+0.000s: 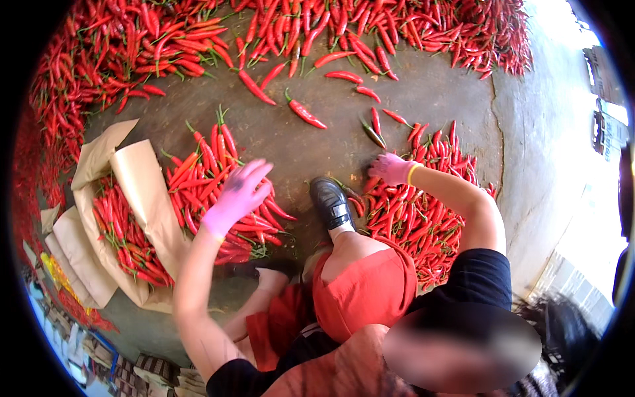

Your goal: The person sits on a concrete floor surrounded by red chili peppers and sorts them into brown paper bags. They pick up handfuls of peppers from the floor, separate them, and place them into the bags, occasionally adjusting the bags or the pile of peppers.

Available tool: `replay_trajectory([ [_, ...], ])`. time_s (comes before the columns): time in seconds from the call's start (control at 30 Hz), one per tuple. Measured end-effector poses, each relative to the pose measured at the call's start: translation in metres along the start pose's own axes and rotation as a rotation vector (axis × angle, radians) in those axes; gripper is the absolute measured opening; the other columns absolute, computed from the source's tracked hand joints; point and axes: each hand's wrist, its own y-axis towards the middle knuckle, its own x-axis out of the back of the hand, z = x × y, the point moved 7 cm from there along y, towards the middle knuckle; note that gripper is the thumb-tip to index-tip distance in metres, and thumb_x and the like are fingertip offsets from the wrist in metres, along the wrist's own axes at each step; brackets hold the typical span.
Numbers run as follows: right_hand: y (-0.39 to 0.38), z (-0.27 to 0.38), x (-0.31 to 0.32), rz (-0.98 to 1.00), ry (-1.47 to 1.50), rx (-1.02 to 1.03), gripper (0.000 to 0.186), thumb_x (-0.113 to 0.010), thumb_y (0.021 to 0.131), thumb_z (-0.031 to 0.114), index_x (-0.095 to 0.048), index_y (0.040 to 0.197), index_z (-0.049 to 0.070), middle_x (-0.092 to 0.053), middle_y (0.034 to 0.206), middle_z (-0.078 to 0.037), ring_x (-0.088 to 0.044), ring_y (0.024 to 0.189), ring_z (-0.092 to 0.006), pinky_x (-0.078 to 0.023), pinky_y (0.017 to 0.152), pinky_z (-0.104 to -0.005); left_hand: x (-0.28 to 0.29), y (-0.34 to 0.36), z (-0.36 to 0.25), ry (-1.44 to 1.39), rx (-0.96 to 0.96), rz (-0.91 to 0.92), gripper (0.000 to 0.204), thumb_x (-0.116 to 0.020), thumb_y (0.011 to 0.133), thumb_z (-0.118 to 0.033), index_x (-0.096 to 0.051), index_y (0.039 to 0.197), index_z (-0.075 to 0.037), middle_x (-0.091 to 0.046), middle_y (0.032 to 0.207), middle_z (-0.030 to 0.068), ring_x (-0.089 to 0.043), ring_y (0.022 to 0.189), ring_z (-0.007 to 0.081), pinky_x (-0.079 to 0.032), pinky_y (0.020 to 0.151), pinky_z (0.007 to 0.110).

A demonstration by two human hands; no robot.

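Note:
My left hand (239, 197), in a pink glove with a dark smudge, hovers over a heap of red chili peppers (210, 162) on the floor. Its fingers are stretched out and hold nothing that I can see. My right hand (391, 169), also pink-gloved, with a yellow cuff, is at the upper left edge of another heap of chili peppers (418, 221). The fingers there curl downward, and whatever they grip is hidden. Just beyond them lies a dark, brownish chili pepper (373, 135). Between both heaps stands my black shoe (331, 202).
An open brown paper bag (149, 182) holding chili peppers stands left of my left hand. Large piles of red chili peppers (132, 46) spread across the far side and left. Single chili peppers (305, 112) lie scattered on the grey concrete floor (436, 92). Folded brown paper (83, 255) lies beside the bag.

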Motion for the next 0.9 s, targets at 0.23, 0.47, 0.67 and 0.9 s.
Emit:
replay_trajectory([
  [0.23, 0.006, -0.098, 0.165, -1.068, 0.209, -0.375, 0.056, -0.07, 0.078, 0.022, -0.055, 0.131, 0.012, -0.057, 0.126, -0.017, -0.054, 0.113, -0.0414, -0.046, 0.099, -0.0494, -0.082, 0.164, 0.005, 0.471, -0.121, -0.181, 0.032, -0.066, 0.08, -0.016, -0.066, 0.111, -0.012, -0.06, 0.127, 0.0114, -0.051, 0.125, 0.0299, -0.034, 0.11, 0.051],
  [0.47, 0.058, -0.062, 0.12, -0.502, -0.096, -0.132, 0.031, -0.06, 0.088, 0.025, -0.058, 0.116, 0.012, -0.061, 0.108, -0.013, -0.063, 0.099, -0.0311, -0.051, 0.086, -0.0419, -0.058, 0.067, 0.042, 0.471, -0.19, -0.036, 0.017, -0.064, 0.075, -0.014, -0.068, 0.091, -0.01, -0.063, 0.109, 0.01, -0.055, 0.116, 0.03, -0.033, 0.11, 0.055],
  [0.67, 0.008, -0.198, 0.202, -1.012, 0.387, -0.558, 0.062, -0.069, 0.08, 0.055, -0.061, 0.129, 0.018, -0.053, 0.134, -0.017, -0.047, 0.128, -0.0392, -0.039, 0.105, -0.0584, -0.032, -0.019, 0.079, 0.515, 0.006, 0.083, 0.061, -0.071, 0.076, -0.038, -0.06, 0.129, -0.011, -0.055, 0.134, 0.0133, -0.044, 0.132, 0.0358, -0.028, 0.113, 0.058],
  [0.9, 0.065, -0.227, 0.248, -1.116, 0.322, -1.112, 0.042, -0.066, 0.083, 0.048, -0.066, 0.118, 0.026, -0.055, 0.133, -0.012, -0.045, 0.128, -0.0388, -0.039, 0.096, -0.0572, -0.041, 0.002, 0.084, 0.594, 0.057, 0.058, 0.066, -0.072, 0.074, -0.044, -0.059, 0.13, -0.013, -0.052, 0.139, 0.0124, -0.044, 0.132, 0.0351, -0.028, 0.113, 0.057],
])
